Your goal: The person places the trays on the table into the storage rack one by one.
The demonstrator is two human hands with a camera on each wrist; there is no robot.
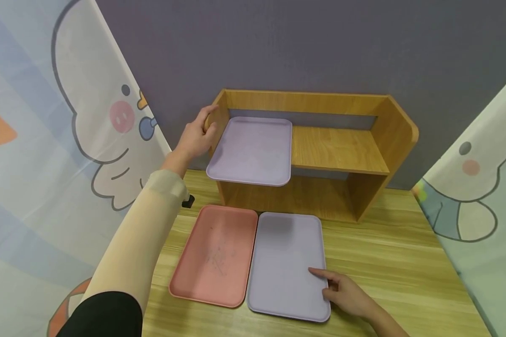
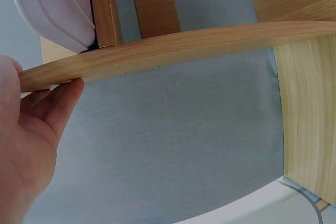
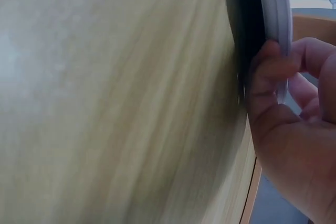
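Observation:
My left hand (image 1: pixel 196 136) grips the upper front edge of the left side panel of a wooden desktop shelf (image 1: pixel 337 147). In the left wrist view its fingers (image 2: pixel 60 106) curl around the panel's edge. A lavender tray (image 1: pixel 255 150) lies on the upper board, at the left, its front overhanging. On the table, my right hand (image 1: pixel 347 294) pinches the right rim of a second lavender tray (image 1: pixel 286 262). The right wrist view shows thumb and fingers on either side of that tray's rim (image 3: pixel 278 11). The index finger reaches over the tray's surface.
A pink tray (image 1: pixel 215 255) with scratch marks lies left of the lower lavender tray, close beside it. Both lie on a wood-grain table (image 1: pixel 388 262) in front of the shelf. A grey partition (image 1: pixel 312 42) stands behind, and cartoon-printed cloths (image 1: pixel 29 187) hang at both sides.

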